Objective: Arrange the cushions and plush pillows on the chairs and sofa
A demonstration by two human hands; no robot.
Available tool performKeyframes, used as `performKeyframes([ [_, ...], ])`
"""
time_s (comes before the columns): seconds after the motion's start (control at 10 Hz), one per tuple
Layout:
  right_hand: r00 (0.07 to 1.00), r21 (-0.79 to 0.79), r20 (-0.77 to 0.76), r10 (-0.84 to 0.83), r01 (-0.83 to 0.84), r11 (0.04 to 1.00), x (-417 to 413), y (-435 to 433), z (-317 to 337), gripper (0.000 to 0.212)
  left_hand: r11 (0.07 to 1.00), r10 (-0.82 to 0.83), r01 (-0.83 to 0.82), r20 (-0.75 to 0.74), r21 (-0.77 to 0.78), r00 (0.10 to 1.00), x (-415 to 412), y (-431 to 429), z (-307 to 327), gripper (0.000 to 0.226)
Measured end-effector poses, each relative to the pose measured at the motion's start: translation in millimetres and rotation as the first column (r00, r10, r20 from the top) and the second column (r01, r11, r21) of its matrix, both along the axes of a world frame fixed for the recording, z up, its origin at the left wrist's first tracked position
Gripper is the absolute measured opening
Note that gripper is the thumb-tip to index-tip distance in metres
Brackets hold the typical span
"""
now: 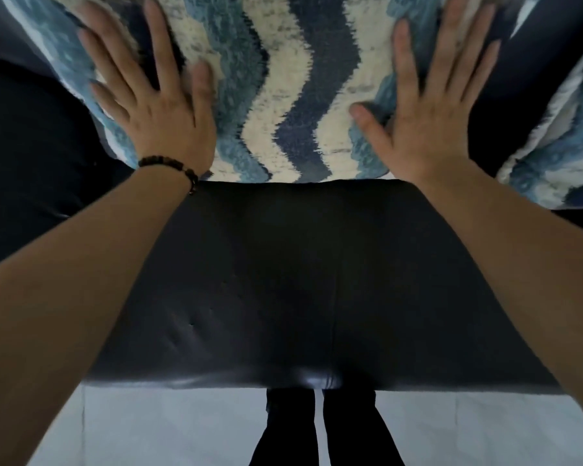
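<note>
A plush pillow [293, 89] with wavy stripes of blue, navy and cream stands against the back of a dark leather sofa [283, 280]. My left hand [148, 95], with a beaded bracelet at the wrist, lies flat on the pillow's left side, fingers spread. My right hand [431, 105] lies flat on its right side, fingers spread too. Neither hand grips anything. A second pillow [559, 142] of the same pattern leans at the far right, partly cut off by the frame.
The sofa's seat cushion fills the middle of the view, its front edge [317, 381] near me. Below it are pale floor tiles [148, 428] and my dark-trousered legs [323, 432]. A dark sofa part [24, 156] lies at the left.
</note>
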State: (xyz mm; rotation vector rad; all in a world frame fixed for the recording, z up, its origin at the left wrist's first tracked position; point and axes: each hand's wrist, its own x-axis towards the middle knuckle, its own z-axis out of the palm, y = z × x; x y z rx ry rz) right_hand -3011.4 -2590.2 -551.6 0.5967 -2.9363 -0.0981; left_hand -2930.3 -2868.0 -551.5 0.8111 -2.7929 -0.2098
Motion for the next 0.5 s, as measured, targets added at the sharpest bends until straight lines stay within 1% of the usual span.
performKeyframes([
  [0.1, 0.997, 0.014, 0.065, -0.044, 0.043, 0.999, 9.5, 1.9, 4.1, 0.084, 1.000, -0.009, 0.008, 0.046, 0.018, 0.999, 8.5, 7.6, 5.6, 0.068],
  [0.2, 0.988, -0.064, 0.148, -0.033, 0.043, 0.997, 30.9, 6.5, 10.9, 0.075, 0.988, -0.056, 0.041, 0.098, 0.147, 0.994, 30.8, 18.1, 18.7, 0.067],
  [0.3, 0.940, -0.142, 0.340, -0.037, 0.090, 0.986, 63.8, 16.2, 36.9, 0.072, 0.950, -0.113, 0.057, 0.171, 0.307, 0.979, 66.9, 36.2, 50.8, 0.065],
  [0.4, 0.872, -0.195, 0.485, -0.064, 0.179, 0.964, 92.7, 22.9, 97.5, 0.068, 0.924, -0.199, 0.127, 0.171, 0.360, 0.965, 95.3, 52.5, 111.6, 0.067],
  [0.5, 0.865, -0.281, 0.502, -0.010, 0.174, 0.944, 124.7, 28.6, 178.2, 0.068, 0.903, -0.212, 0.123, 0.178, 0.411, 0.961, 115.3, 66.1, 189.1, 0.066],
])
